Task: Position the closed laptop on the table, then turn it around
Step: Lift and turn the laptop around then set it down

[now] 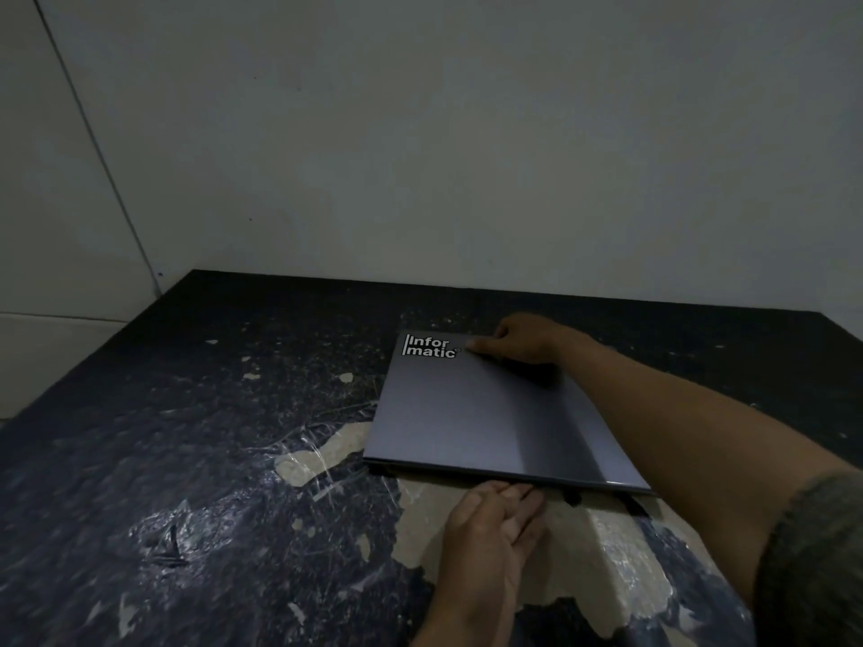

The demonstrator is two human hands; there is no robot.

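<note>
A closed grey laptop [471, 413] with a white "Informatic" sticker at its far left corner lies flat on the dark, worn table [187, 459]. My right hand [523, 338] reaches over the lid and grips the far edge, thumb on top beside the sticker. My left hand [490, 520] lies palm down on the table, fingers together, with the fingertips touching the laptop's near edge.
The table's dark covering is peeled in pale patches [322, 452] near the laptop and under my left hand. A plain wall [467, 156] rises right behind the table's far edge. The table's left edge [93, 357] runs diagonally, with a light floor beyond.
</note>
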